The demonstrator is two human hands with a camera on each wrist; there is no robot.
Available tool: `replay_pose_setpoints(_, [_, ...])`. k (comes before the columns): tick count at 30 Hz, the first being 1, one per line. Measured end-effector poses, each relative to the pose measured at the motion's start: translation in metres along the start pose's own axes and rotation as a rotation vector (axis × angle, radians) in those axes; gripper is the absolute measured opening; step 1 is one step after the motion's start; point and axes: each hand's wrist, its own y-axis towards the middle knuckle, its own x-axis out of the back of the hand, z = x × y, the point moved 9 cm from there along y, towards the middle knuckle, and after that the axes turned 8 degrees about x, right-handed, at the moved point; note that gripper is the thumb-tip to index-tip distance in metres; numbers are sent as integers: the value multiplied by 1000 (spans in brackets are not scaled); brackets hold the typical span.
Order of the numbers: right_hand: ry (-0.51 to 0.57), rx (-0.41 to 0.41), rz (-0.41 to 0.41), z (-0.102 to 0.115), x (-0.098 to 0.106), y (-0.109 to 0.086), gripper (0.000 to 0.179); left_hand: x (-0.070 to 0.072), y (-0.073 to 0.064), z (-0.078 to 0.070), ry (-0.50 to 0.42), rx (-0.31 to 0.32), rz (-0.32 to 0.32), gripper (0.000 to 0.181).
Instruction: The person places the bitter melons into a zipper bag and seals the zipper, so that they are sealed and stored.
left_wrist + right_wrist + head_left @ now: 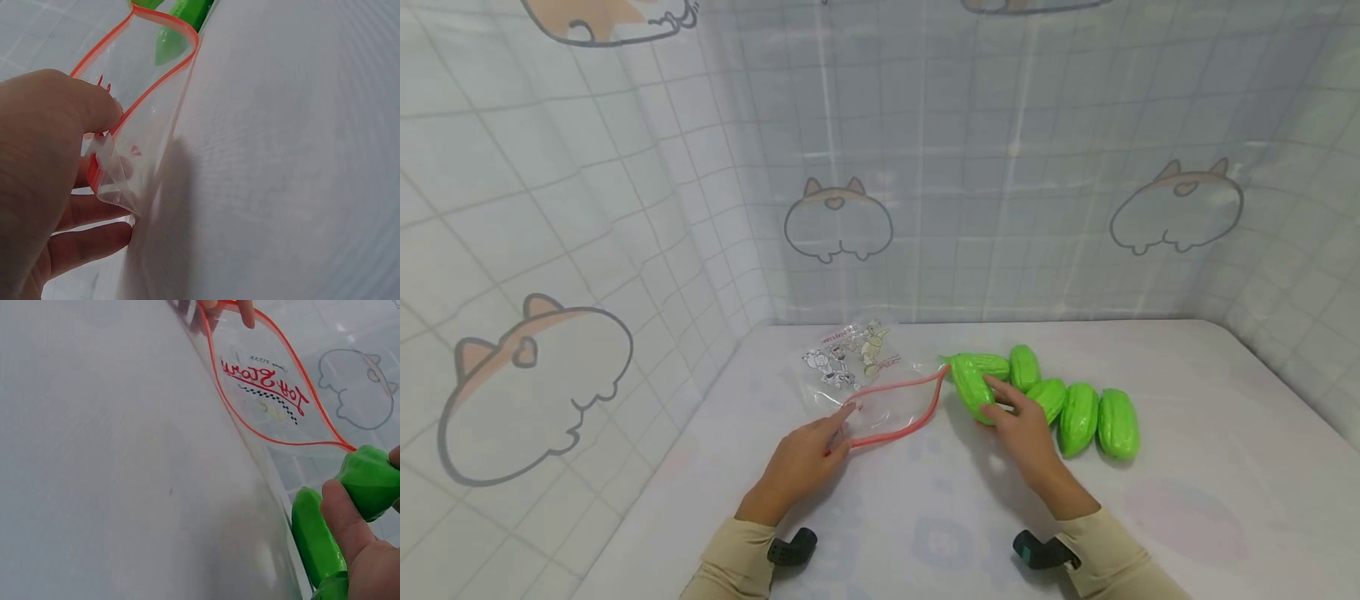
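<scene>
A clear zip bag [850, 358] with a red-edged mouth and printed cartoon figures lies with its mouth spread apart. My left hand [801, 467] pinches the mouth's left end between thumb and fingers; the left wrist view shows the plastic [115, 175] bunched there. My right hand [1026, 429] grips a plump, shiny green toy vegetable [970, 387], shaped like a short cucumber. That vegetable [370, 478] is at the right corner of the bag's mouth, outside the opening. Part of it is hidden behind my fingers.
Several more green vegetables [1078, 419] lie on the white table [1202, 467], behind and to the right of my right hand. A tile-patterned curtain [1000, 217] with cartoon animals stands behind the table and along its sides.
</scene>
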Motion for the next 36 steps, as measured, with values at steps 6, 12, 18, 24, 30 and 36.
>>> replay_pose_setpoints(6, [31,7,28,5,1,-4,52,-1,-1,1,-1,14,7,56])
replay_pose_setpoints(12, [-78,62,48,9,2,-8,59,-3,-1,0,-13,-18,-8,56])
replay_pose_setpoints(18, [-187,88,27,11,6,-9,63,-5,-1,-2,5,-21,-14,56])
replay_pose_setpoints(24, [-165,110,46,10,5,-10,61,-5,-2,-5,10,-3,5,56])
replay_pose_setpoints(30, [-147,140,81,12,4,-13,56,-7,-1,-7,2,7,24,56])
replay_pose_setpoints(36, [-107,133,128,10,-2,-16,51,-8,-1,-6,14,16,24,58])
